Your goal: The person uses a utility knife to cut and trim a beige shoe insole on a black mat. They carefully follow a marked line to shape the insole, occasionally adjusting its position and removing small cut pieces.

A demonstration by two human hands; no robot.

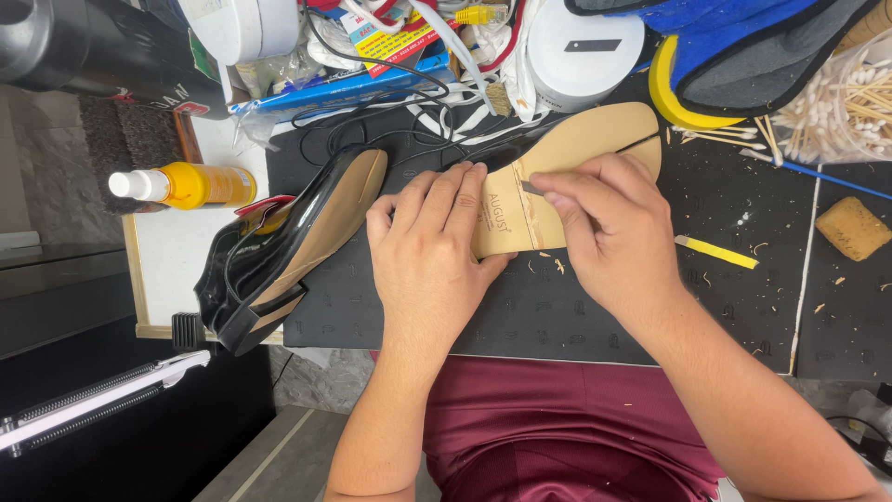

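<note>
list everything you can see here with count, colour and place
insole: 1, tan, mat centre, under both hands
small blade: 1, dark, in right fingers, on insole
shoe: 1, black, mat's left edge
work mat: 1, black, on table
spray bottle: 1, yellow, far left
sponge: 1, tan, right
cotton swabs: many, white, upper right
yellow strip: 1, right of hands
left hand: pressing insole
right hand: pinching blade

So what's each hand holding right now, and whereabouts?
The left hand presses down the tan insole at its heel end. The right hand pinches a small dark tool between thumb and fingers, its tip on the insole.
</note>
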